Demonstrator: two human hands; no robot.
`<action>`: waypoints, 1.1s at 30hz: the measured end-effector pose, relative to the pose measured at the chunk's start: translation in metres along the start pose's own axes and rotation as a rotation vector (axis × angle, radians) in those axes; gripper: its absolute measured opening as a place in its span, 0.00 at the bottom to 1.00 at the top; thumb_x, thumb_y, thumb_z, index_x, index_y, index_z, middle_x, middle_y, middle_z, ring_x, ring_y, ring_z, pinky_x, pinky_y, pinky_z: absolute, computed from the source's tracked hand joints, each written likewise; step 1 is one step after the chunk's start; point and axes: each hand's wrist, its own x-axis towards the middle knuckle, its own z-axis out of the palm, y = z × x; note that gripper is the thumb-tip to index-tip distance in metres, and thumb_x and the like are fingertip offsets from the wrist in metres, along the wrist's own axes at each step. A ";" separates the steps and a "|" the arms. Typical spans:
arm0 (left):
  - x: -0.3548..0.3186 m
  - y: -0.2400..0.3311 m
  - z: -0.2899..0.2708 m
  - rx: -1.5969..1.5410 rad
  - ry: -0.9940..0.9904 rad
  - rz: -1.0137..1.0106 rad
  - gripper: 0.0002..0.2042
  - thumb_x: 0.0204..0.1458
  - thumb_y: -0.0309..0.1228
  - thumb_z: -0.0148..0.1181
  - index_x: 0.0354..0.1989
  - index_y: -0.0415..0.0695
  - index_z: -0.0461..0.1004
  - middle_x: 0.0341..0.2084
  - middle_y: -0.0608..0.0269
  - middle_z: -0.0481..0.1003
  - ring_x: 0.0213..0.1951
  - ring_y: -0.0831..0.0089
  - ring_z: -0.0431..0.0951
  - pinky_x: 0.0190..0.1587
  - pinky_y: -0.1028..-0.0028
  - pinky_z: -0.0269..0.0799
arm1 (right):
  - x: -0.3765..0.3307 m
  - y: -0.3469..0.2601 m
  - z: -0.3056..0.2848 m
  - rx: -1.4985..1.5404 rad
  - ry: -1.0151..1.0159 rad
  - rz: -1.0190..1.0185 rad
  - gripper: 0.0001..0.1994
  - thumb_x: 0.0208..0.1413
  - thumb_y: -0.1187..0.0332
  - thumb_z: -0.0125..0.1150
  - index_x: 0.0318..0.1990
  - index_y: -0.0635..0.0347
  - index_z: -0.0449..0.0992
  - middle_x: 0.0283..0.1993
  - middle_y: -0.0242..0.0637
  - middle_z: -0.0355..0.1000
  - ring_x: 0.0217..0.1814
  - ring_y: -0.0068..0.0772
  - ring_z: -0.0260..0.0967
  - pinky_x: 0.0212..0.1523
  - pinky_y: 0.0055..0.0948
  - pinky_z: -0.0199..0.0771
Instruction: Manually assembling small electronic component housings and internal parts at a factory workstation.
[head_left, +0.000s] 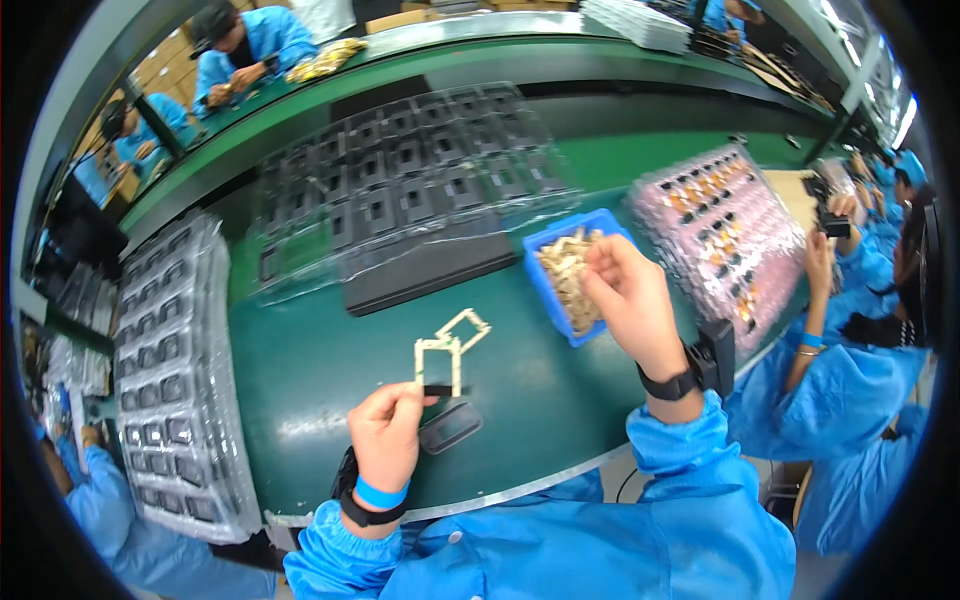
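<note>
My left hand (386, 432) is closed in a pinch near the front of the green table, with a small black strip (438, 391) sticking out from its fingertips. Just beyond it lie thin cream-coloured frame-like pieces (455, 346), loosely overlapping. A dark, rounded rectangular panel (451, 428) rests flat on the table to the right of that hand. Over the right side of a blue bin (545, 290) is my right hand (632, 290), its fingers drawn together; what they hold, if anything, is hidden. Many small beige pieces (565, 270) fill the bin.
Clear trays of dark rectangular parts (410, 165) lie at the back, partly on a black box (430, 270). More trays (175, 380) are stacked at left. Pink bubble wrap (770, 235) with black-and-orange parts lies at right. Co-workers in blue sit beside (840, 400) and opposite.
</note>
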 end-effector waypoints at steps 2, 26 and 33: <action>-0.003 -0.001 0.003 -0.012 -0.029 0.012 0.10 0.57 0.28 0.56 0.29 0.35 0.80 0.17 0.74 0.70 0.21 0.88 0.60 0.24 0.83 0.53 | 0.003 0.010 -0.007 -0.032 0.049 0.030 0.06 0.54 0.74 0.58 0.37 0.67 0.73 0.27 0.38 0.73 0.28 0.28 0.72 0.33 0.27 0.73; -0.006 0.011 0.035 0.065 -0.103 0.127 0.04 0.55 0.23 0.58 0.33 0.34 0.77 0.30 0.64 0.75 0.26 0.84 0.70 0.30 0.82 0.66 | -0.048 -0.025 0.023 0.571 -0.484 0.441 0.06 0.59 0.71 0.57 0.39 0.66 0.75 0.32 0.32 0.73 0.27 0.19 0.72 0.27 0.21 0.75; 0.004 0.025 0.056 0.178 -0.219 0.284 0.03 0.53 0.21 0.60 0.33 0.35 0.77 0.32 0.65 0.73 0.25 0.86 0.68 0.27 0.84 0.64 | -0.067 -0.026 0.034 -0.203 0.012 -0.475 0.10 0.43 0.76 0.66 0.35 0.60 0.76 0.32 0.33 0.70 0.31 0.33 0.72 0.28 0.30 0.74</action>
